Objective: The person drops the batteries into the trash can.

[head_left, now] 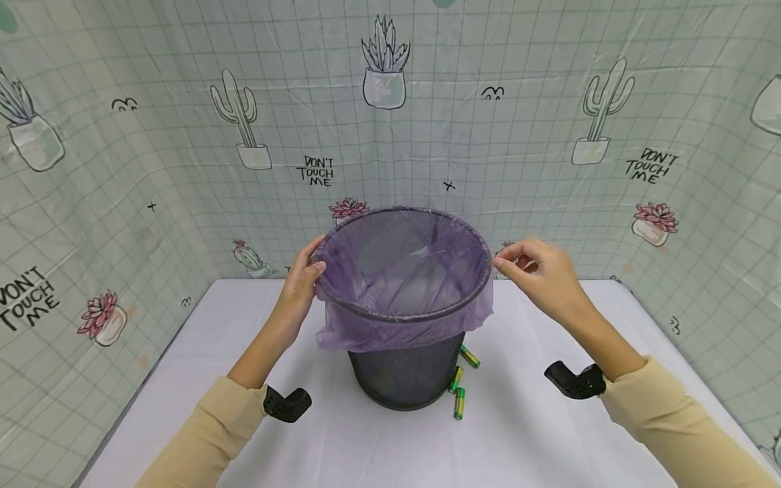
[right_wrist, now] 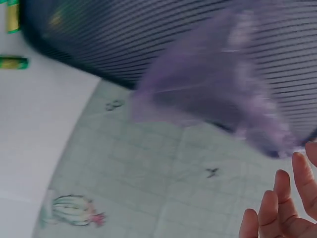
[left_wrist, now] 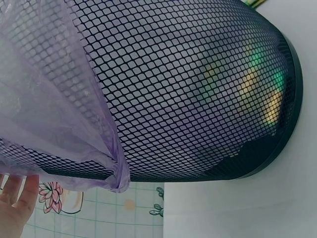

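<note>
A black mesh wastebasket (head_left: 405, 379) stands on the table, lined with a thin purple trash bag (head_left: 390, 335) folded down over its rim. My left hand (head_left: 300, 281) grips the lined rim on the left, thumb on top; in the left wrist view its fingers (left_wrist: 25, 203) lie at the bag. On the right side, my right hand (head_left: 539, 274) pinches the bag at the rim between thumb and forefinger. The right wrist view shows its other fingers (right_wrist: 270, 210) apart from the bag, which hangs loosely there.
Several green and yellow batteries lie right of the wastebasket's base, one battery (head_left: 459, 404) nearest the front. Blurred green and yellow shapes (left_wrist: 250, 82) show through the mesh. A white cloth (head_left: 244, 339) covers the table; a cactus-print curtain (head_left: 427, 135) surrounds it.
</note>
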A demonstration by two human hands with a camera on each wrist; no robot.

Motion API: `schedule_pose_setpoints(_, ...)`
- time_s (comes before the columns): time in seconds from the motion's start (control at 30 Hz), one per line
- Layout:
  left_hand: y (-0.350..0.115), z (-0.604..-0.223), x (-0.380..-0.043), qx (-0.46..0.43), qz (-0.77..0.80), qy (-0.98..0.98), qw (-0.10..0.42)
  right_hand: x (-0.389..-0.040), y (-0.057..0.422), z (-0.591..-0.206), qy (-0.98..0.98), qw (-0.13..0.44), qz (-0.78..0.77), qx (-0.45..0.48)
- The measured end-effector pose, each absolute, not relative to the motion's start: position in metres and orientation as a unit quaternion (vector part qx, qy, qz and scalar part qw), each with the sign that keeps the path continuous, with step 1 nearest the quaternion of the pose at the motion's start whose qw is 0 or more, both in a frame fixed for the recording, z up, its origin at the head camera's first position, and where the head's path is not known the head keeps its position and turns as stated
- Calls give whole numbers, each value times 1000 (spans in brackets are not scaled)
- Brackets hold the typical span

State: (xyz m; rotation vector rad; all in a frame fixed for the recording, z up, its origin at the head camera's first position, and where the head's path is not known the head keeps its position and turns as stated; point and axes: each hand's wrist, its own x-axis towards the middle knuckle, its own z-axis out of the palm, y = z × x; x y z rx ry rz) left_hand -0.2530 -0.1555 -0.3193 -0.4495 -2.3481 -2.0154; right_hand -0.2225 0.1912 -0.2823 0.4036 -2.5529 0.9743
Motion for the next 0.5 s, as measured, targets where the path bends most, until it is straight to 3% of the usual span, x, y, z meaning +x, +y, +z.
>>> schedule_pose_setpoints(0.5,-156,-320,-253,-145,-646,-749,7,-239,203,-388,-938,76,324,100)
